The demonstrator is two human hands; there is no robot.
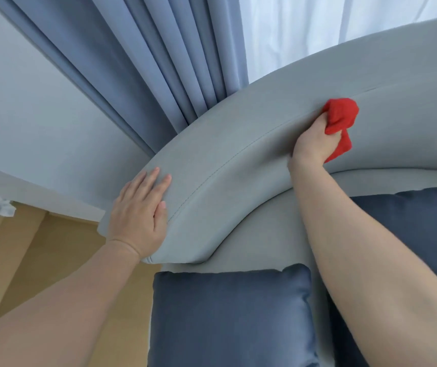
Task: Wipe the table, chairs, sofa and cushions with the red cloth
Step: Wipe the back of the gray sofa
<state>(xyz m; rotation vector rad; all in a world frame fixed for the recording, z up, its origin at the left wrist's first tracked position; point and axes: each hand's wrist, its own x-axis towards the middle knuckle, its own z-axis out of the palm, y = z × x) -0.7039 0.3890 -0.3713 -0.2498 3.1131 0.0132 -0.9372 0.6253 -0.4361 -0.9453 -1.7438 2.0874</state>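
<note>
The grey sofa's curved backrest [238,144] arcs across the middle of the view. My right hand [312,143] grips the bunched red cloth [340,120] and presses it against the inner face of the backrest, just below the stitched seam. My left hand [139,213] lies flat with straight fingers on the outer left end of the backrest. Two dark blue cushions sit on the seat: one [228,319] at the bottom centre, another [408,234] to the right, partly hidden by my right forearm.
Blue curtains [138,70] hang behind the sofa, with a white sheer curtain [331,30] to their right. A pale wall [27,115] stands at the left. Wooden floor [40,255] shows below the sofa's left end.
</note>
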